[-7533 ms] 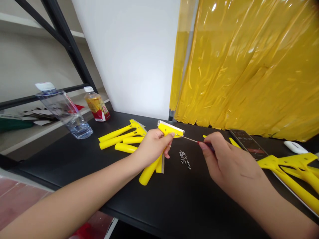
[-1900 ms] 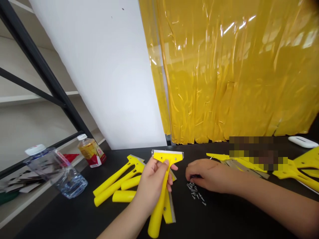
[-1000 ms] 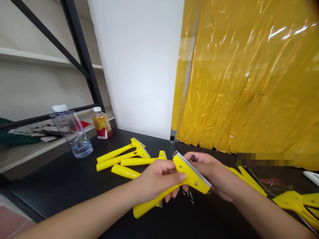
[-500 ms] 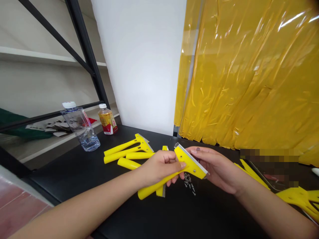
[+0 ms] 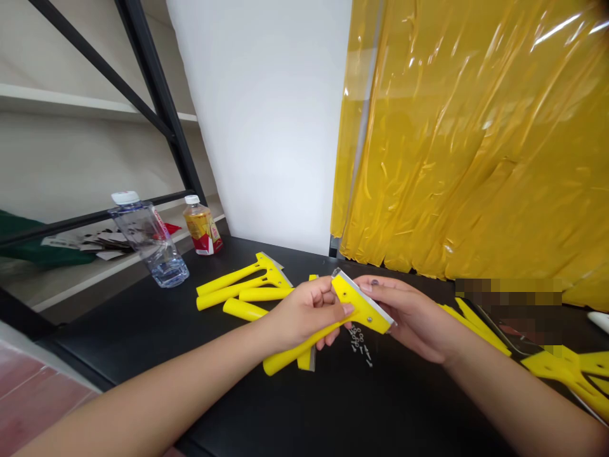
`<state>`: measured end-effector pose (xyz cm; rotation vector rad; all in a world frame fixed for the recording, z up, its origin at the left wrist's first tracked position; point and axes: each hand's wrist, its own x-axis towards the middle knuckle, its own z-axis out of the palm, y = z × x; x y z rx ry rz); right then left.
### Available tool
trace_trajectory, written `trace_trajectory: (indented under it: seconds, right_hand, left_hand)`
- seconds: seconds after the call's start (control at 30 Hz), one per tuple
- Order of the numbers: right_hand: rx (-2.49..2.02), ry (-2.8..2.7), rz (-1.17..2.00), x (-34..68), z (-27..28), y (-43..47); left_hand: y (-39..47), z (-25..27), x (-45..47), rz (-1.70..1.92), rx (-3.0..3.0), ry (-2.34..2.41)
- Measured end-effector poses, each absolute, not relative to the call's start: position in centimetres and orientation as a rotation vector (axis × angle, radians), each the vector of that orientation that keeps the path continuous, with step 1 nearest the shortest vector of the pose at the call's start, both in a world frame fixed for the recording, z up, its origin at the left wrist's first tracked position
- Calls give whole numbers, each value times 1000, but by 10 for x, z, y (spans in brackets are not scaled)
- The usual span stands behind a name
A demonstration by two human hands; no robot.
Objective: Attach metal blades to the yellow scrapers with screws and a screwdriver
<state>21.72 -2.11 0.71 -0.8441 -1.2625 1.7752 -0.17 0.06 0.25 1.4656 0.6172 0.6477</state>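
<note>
My left hand [image 5: 314,314] grips a yellow scraper [image 5: 362,306] near its head, thumb pressed on the flat face and the handle slanting down to the left. The head has a metal strip along its far edge; one hole looks bare and the other holds a screw. My right hand [image 5: 412,311] closes around that edge from the right, its thumb against the strip and other fingers mostly hidden behind. Beneath the hands lie several small screws and nuts [image 5: 360,346]. More yellow scrapers [image 5: 238,284] rest left of my left hand, one partly covered by it.
A clear water bottle [image 5: 155,244] and a small drink bottle [image 5: 203,228] stand at the back left by a shelf rack [image 5: 159,114]. Further yellow scraper parts [image 5: 566,368] lie on the right of the black table [image 5: 342,412]. Yellow film [image 5: 476,146] hangs behind.
The view has shifted slightly, so everything sits a little higher and further left. Both hands keep their hold on the scraper, with hardly any change in pose.
</note>
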Motion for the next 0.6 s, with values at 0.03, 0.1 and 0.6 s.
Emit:
trace_trajectory:
  seconds: [0.03, 0.1, 0.6]
  right_hand:
    - [-851, -1266, 1770, 217, 7, -21]
    - [-871, -1267, 1757, 218, 8, -22]
    - [-835, -1270, 1804, 223, 5, -20]
  left_hand:
    - [1, 2, -2, 646, 1467, 622]
    - [1, 2, -2, 644, 1469, 626]
    - [-3, 2, 0, 691, 1483, 604]
